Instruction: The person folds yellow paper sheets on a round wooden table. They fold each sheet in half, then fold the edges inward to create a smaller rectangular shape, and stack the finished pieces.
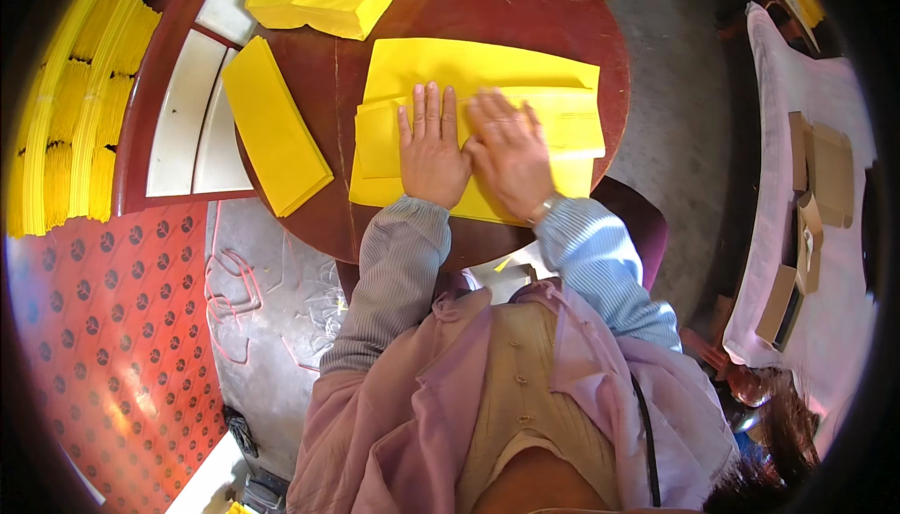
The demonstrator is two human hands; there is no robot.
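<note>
Yellow folded sheet [483, 68] has the left hand [434, 155] and right hand [514, 153] both laid flat on it, gripping nothing, upper center of frame on the round table [450, 7]. Looks like the flattening step tbh; next move calls for even pressure along the fold.

It's the left lens of a side-by-side pair, up on the wearer's head, staring steeply down! The torso [539, 373] looms large on the near side, close in; the round worktop [459, 3] lies beyond, a little farther off, seen from above. And it's a wide fisheye: patterned red sheet [122, 336] curving in at left, pale pink cloth [771, 148] bowing at right.
</note>
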